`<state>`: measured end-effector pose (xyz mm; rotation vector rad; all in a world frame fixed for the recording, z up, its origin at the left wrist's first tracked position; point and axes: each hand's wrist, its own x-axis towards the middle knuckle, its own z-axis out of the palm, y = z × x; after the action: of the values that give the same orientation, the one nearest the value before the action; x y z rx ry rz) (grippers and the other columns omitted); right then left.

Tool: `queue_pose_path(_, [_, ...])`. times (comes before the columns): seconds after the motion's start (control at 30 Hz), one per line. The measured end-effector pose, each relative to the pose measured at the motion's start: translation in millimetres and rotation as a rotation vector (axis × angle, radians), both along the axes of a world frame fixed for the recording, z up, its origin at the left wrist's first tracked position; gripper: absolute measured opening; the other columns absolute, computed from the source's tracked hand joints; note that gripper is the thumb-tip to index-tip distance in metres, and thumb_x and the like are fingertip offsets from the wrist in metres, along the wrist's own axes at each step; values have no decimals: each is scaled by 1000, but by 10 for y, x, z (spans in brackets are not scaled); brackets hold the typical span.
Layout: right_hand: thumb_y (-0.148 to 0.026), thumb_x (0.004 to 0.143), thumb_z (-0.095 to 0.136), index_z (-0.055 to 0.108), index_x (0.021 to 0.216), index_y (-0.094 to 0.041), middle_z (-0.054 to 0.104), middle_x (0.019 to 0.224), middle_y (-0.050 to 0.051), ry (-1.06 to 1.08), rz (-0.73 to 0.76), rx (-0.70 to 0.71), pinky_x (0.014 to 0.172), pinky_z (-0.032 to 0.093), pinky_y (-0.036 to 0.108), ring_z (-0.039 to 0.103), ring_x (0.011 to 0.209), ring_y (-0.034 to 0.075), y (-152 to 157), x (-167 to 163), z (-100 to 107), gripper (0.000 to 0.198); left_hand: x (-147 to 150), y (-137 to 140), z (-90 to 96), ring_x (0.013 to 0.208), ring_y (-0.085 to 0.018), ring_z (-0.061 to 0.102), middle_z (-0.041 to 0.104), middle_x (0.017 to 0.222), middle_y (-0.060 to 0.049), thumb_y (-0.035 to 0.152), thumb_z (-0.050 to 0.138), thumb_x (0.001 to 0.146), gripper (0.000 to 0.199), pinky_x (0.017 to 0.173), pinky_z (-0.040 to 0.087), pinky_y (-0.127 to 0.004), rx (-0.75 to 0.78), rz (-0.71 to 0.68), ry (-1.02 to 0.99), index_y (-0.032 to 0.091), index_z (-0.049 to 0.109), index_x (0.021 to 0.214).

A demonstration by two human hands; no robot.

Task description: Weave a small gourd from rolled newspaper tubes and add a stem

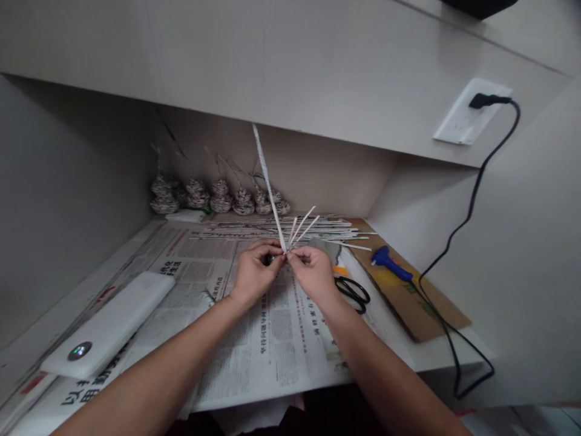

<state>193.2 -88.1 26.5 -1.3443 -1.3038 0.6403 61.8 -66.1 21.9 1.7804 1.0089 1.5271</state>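
Over the newspaper-covered table, my left hand (257,266) and my right hand (312,266) meet, fingertips close together. Both pinch the lower ends of thin rolled paper strips. One long paper strip (267,175) rises from the pinch, leaning up and to the left. Several shorter paper strips (303,229) fan out upward to the right from the same point. Fingers hide the join where the strips meet. Just behind the hands lies a pile of loose rolled paper strips (227,229). Black-handled scissors (354,292) lie beside my right wrist.
Newspaper (245,345) covers the tabletop. A white power bank (113,321) lies at left. Several woven gourd shapes (221,197) stand along the back wall. At right, a blue glue gun (393,263) rests on cardboard (436,321), its black cord (472,200) running to a wall socket (469,115).
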Motion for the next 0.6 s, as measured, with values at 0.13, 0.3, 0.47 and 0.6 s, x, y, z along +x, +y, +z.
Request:
queue_pose_path(0.13, [-28, 71, 58, 65, 69, -18, 70, 69, 4, -77, -7, 14, 62, 49, 27, 64, 62, 17, 23, 7, 26, 12, 3, -10, -17, 87, -21, 65, 72, 86, -7, 18, 67, 70, 4, 85, 48, -32, 2, 22, 32, 19, 71, 68])
queue_pose_path(0.3, [-23, 67, 59, 65, 66, -19, 67, 64, 0, -189, -43, 7, 56, 45, 24, 61, 59, 15, 6, 2, 67, 7, 4, -7, -65, 82, -20, 65, 72, 83, -7, 20, 63, 74, 8, 79, 49, -30, 17, 14, 60, 18, 71, 71])
queue_pose_path(0.47, [-22, 67, 60, 64, 67, -17, 65, 64, -1, -214, 52, 49, 56, 43, 22, 58, 59, 13, 12, 101, 100, 6, -36, 41, -72, 82, -21, 64, 71, 81, -7, 21, 66, 74, 8, 80, 49, -32, 100, -37, 34, 18, 70, 68])
queue_pose_path(0.6, [-23, 70, 60, 63, 69, -17, 64, 67, -1, -322, 222, 83, 59, 41, 21, 55, 62, 11, 16, 261, 199, 7, -93, 128, -49, 93, -22, 64, 72, 90, -8, 25, 72, 72, 9, 90, 46, -35, 89, -170, 10, 18, 69, 68])
